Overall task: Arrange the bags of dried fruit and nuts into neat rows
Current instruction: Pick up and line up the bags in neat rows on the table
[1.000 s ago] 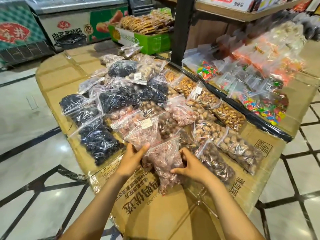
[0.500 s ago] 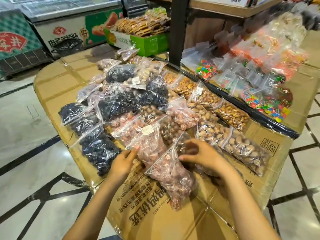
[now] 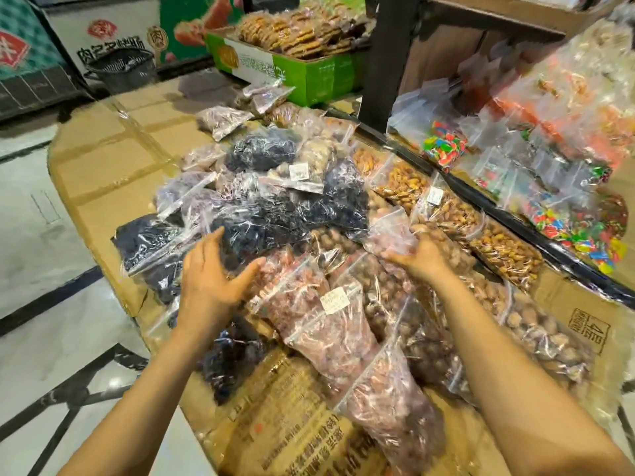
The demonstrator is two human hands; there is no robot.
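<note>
Clear zip bags of dried fruit and nuts cover a cardboard-topped table (image 3: 103,166). Dark fruit bags (image 3: 261,221) lie on the left, pinkish nut bags (image 3: 330,324) run down the middle toward me, and brown nut bags (image 3: 505,255) line the right. My left hand (image 3: 213,273) hovers open, fingers spread, over the border between a dark bag and a pink bag. My right hand (image 3: 422,252) reaches further in and its fingers hold the near edge of a small pinkish bag (image 3: 391,231) lying on the heap.
A black shelf post (image 3: 388,56) rises behind the bags. Colourful candy bags (image 3: 577,228) fill the shelf at right. A green box of biscuits (image 3: 302,63) stands at the back, with a black basket (image 3: 123,70) and a freezer on the tiled floor (image 3: 34,338).
Both hands left the nearest pink bags and moved forward into the pile. The right hand now grips a small pinkish bag further back. The camera leaned in closer.
</note>
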